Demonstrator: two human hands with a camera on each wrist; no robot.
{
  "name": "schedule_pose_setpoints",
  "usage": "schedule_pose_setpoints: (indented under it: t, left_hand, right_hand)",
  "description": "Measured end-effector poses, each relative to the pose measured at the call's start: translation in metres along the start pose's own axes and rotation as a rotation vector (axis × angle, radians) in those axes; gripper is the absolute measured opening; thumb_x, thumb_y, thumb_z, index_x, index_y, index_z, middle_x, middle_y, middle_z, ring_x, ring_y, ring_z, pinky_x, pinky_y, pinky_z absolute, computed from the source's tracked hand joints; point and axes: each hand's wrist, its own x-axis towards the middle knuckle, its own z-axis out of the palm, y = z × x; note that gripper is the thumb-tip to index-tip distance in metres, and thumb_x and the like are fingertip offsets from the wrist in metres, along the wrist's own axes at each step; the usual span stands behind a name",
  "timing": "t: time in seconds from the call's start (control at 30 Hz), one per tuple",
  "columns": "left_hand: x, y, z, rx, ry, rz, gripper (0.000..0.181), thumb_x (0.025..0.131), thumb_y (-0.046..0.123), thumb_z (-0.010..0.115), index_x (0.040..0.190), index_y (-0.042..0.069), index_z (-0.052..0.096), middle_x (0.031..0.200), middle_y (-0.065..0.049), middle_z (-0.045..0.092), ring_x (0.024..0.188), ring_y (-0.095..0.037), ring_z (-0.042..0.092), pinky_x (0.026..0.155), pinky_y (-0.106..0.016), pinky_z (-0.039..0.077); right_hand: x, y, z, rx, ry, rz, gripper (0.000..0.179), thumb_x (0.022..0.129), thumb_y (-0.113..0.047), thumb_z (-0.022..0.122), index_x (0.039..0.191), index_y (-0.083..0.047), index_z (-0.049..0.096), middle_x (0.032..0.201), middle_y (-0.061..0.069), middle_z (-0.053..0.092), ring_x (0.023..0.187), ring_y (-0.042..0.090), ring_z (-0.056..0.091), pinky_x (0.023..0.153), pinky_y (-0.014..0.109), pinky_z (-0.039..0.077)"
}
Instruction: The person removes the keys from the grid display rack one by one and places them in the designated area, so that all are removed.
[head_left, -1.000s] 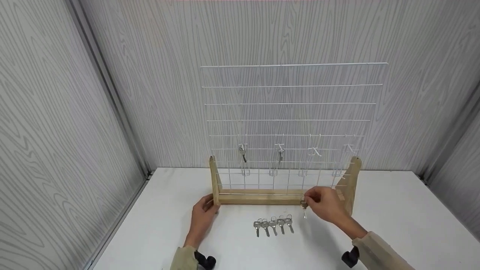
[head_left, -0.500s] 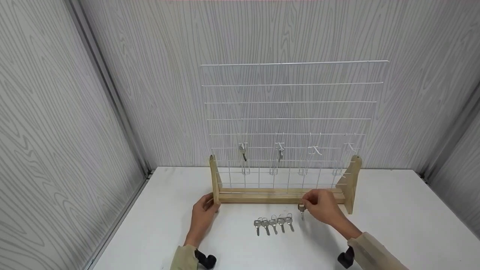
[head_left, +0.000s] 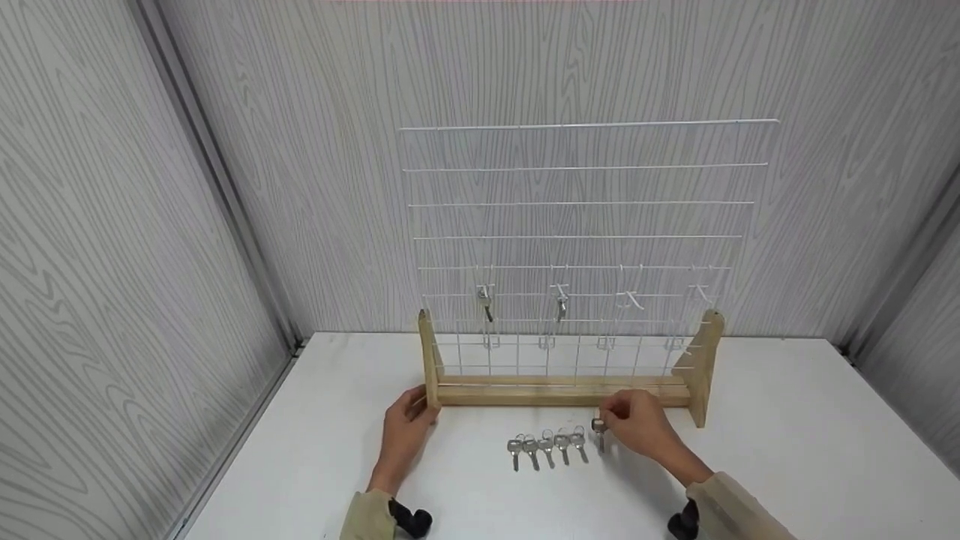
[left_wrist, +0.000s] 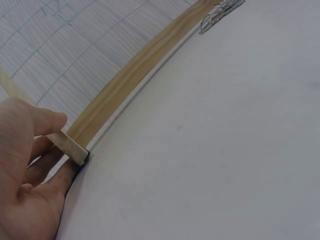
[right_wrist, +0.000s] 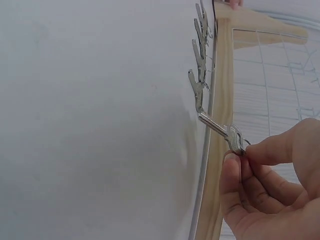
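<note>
My right hand pinches a key by its head, between thumb and fingertips. The key's blade points down, just right of a row of several keys lying side by side on the white table. In the right wrist view the held key shows clearly, with the row beyond it. My left hand grips the lower left end of the rack's wooden side piece, thumb on one side and fingers on the other. One key hangs on the leftmost hook, another key on the second.
The white wire grid rises from a wooden base bar behind the keys. Its two right hooks carry no keys. Grey wood-patterned panels enclose the table at the back and sides.
My right hand has come down and slightly left with the key, away from the base bar and closer to the row. My left hand stays at the side piece.
</note>
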Motion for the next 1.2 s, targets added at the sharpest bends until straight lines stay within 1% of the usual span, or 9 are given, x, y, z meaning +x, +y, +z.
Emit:
schedule_pose_setpoints:
  t: [0.13, 0.37, 0.5, 0.63, 0.8, 0.97, 1.2]
  left_hand:
    - [0.000, 0.000, 0.000, 0.005, 0.002, 0.003, 0.047, 0.105, 0.012, 0.067, 0.149, 0.000, 0.057, 0.152, -0.024, 0.059, 0.142, -0.040, 0.058, 0.105, -0.039, 0.059]
    - [-0.001, -0.001, 0.002, 0.028, 0.008, -0.002, 0.048, 0.105, 0.013, 0.067, 0.150, 0.001, 0.057, 0.153, -0.023, 0.058, 0.143, -0.041, 0.057, 0.109, -0.043, 0.057]
    - [-0.001, -0.002, 0.002, 0.023, 0.010, -0.004, 0.048, 0.105, 0.014, 0.067, 0.150, 0.001, 0.057, 0.154, -0.024, 0.057, 0.143, -0.041, 0.057, 0.110, -0.044, 0.057]
    - [0.000, -0.001, 0.001, 0.008, 0.007, -0.001, 0.048, 0.105, 0.014, 0.067, 0.150, 0.001, 0.056, 0.154, -0.024, 0.057, 0.142, -0.040, 0.058, 0.108, -0.042, 0.058]
    - [-0.001, 0.001, 0.000, 0.001, 0.005, -0.002, 0.048, 0.105, 0.015, 0.067, 0.150, 0.001, 0.056, 0.154, -0.023, 0.057, 0.142, -0.040, 0.058, 0.106, -0.041, 0.059]
    - [-0.001, 0.001, 0.001, -0.001, 0.006, -0.004, 0.048, 0.105, 0.014, 0.067, 0.150, 0.000, 0.056, 0.154, -0.024, 0.057, 0.142, -0.040, 0.058, 0.107, -0.041, 0.059]
    - [0.000, 0.000, 0.001, 0.011, 0.008, -0.005, 0.048, 0.105, 0.013, 0.067, 0.150, 0.000, 0.056, 0.154, -0.024, 0.056, 0.143, -0.042, 0.056, 0.109, -0.044, 0.058]
  right_hand:
    - [-0.002, 0.002, 0.003, 0.018, -0.009, 0.003, 0.009, 0.094, 0.003, 0.072, 0.089, -0.002, 0.078, 0.084, 0.005, 0.074, 0.075, 0.012, 0.060, 0.065, 0.022, 0.050]
    - [-0.005, 0.005, 0.011, 0.023, -0.034, 0.037, 0.011, 0.094, 0.003, 0.071, 0.087, -0.003, 0.077, 0.080, 0.003, 0.071, 0.072, 0.012, 0.058, 0.061, 0.021, 0.048]
    - [-0.006, 0.006, 0.015, 0.038, -0.034, 0.058, 0.010, 0.094, 0.003, 0.072, 0.087, -0.002, 0.076, 0.080, 0.004, 0.070, 0.073, 0.013, 0.059, 0.060, 0.022, 0.048]
    - [-0.006, 0.007, 0.017, 0.031, -0.034, 0.069, 0.010, 0.093, 0.003, 0.072, 0.087, -0.002, 0.077, 0.083, 0.005, 0.072, 0.075, 0.014, 0.061, 0.060, 0.022, 0.050]
    - [-0.005, 0.006, 0.018, 0.018, -0.030, 0.085, 0.010, 0.092, 0.004, 0.073, 0.087, -0.003, 0.077, 0.083, 0.005, 0.074, 0.076, 0.014, 0.064, 0.061, 0.022, 0.052]
    - [-0.004, 0.004, 0.018, 0.012, -0.032, 0.094, 0.009, 0.093, 0.002, 0.072, 0.086, -0.003, 0.077, 0.082, 0.004, 0.073, 0.073, 0.013, 0.062, 0.058, 0.022, 0.050]
    - [-0.002, 0.003, 0.017, -0.014, -0.063, 0.117, 0.011, 0.094, -0.001, 0.071, 0.086, -0.003, 0.078, 0.079, 0.003, 0.072, 0.069, 0.013, 0.060, 0.058, 0.025, 0.048]
